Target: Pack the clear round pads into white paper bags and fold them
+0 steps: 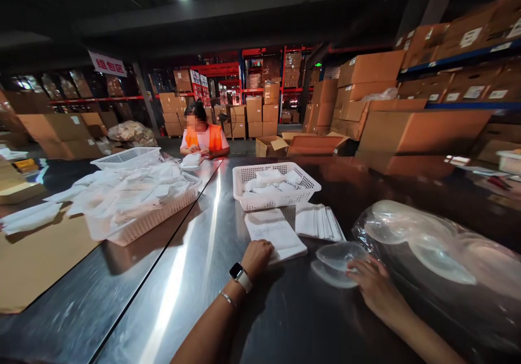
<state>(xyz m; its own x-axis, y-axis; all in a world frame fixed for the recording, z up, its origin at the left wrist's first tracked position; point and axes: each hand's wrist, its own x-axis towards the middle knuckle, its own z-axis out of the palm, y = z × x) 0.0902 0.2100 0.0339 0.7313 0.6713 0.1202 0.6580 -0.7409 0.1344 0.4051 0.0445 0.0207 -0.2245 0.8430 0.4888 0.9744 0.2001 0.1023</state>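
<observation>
Against the right grip (371,279) lies a translucent shell (334,256)

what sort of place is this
Most likely a warehouse packing area: red racks stand at the back, cardboard boxes are stacked around, and white baskets of white packets sit on a shiny table.

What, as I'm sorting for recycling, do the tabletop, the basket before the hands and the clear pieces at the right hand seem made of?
Tabletop: probably smooth metal, from its streaky glare and reflections. Basket: likely matt white plastic, from its regular perforations. Clear pieces: smooth-looking and see-through, perhaps plastic or silicone.
</observation>
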